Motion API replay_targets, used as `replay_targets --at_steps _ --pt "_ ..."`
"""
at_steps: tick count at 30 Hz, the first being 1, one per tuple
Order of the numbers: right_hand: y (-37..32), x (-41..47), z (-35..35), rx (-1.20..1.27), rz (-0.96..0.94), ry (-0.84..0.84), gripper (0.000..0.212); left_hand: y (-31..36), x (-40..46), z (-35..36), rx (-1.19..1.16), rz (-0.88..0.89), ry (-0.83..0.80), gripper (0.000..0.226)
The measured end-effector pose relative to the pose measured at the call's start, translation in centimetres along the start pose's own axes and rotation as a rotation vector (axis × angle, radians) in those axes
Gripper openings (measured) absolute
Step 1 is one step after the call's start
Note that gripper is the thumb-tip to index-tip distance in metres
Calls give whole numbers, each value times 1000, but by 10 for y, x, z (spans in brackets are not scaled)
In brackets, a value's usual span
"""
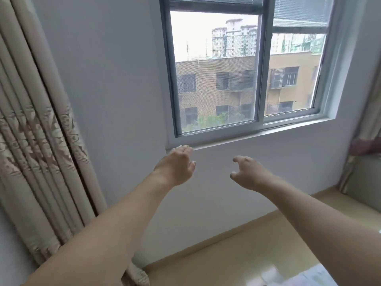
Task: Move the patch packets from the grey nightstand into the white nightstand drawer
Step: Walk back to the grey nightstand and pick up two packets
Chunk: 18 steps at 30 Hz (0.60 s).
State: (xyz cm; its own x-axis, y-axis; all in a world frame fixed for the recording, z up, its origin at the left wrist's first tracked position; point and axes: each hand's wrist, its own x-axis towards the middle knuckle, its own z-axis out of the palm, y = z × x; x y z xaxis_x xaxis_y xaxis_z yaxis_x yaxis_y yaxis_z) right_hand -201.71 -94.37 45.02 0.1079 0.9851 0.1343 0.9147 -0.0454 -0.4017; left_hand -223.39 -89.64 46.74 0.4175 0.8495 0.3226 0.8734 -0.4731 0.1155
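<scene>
**Empty hands raised toward a bedroom window**

A person stands facing a pale wall, both bare forearms stretched out ahead at about the height of the window sill (243, 139). The left hand (178, 166) is seen from the back, its fingers straight and lying close together, the tips reaching up level with the sill's left corner; it holds nothing. The right hand (247, 174), well apart from the left, hangs in the air with its fingers loosely curled and its thumb held out below them, and nothing lies between them. Neither hand touches the wall.

The patch packets are not in view here, nor is either nightstand, so where they lie cannot be told from this spot.

Above the hands, a sliding window (247, 69) with a grey frame looks out on tan and yellow blocks of flats, taller towers rising behind them under a white sky; a blind is drawn up at the top of the glass. A beige curtain (37, 131) with a patterned band hangs in folds down the left side of the wall, and the edge of a second curtain (369, 129) shows at the far right. A light yellow floor (237, 250) runs along the foot of the wall, and something pale and blurred lies at the bottom edge.
</scene>
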Motion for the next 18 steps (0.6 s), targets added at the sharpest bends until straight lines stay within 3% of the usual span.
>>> replay_targets --at_steps 9,18 --pt "90 214 -32 30 170 93 58 3 263 54 -59 171 6 51" --pt "211 377 -28 -6 435 141 58 49 488 174 -141 439 -44 53"
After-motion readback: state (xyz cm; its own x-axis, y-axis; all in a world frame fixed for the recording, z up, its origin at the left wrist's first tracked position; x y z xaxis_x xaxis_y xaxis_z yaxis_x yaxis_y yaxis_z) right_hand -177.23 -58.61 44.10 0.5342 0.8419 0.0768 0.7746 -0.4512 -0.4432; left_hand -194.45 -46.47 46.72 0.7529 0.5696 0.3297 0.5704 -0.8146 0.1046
